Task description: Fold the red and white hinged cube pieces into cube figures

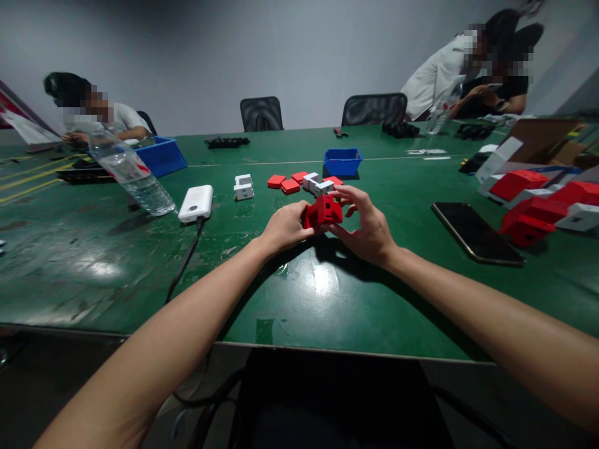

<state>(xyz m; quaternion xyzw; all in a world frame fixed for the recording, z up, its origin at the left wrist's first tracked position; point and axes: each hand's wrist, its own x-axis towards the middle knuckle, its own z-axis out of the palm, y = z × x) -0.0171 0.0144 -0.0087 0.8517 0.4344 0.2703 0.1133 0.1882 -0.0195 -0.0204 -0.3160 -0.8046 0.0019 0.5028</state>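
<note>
A red plastic block (324,211) with a small square hole is held just over the table in front of me. My left hand (291,223) is closed around its left side. The thumb and fingers of my right hand (367,229) curve about its right side, fingertips at its upper edge and thumb at its lower edge. Just beyond my hands lie several flat red pieces (290,186) and white bracket-shaped pieces (311,181). Another pair of white pieces (244,188) stands to the left. The underside of the held block is hidden.
A white power bank (196,203) with a black cable and a tilted water bottle (133,178) are on the left. A small blue bin (343,162) stands beyond the pieces. On the right lie a phone (476,232) and red-and-white assemblies (533,218). Other people sit or lean farther back.
</note>
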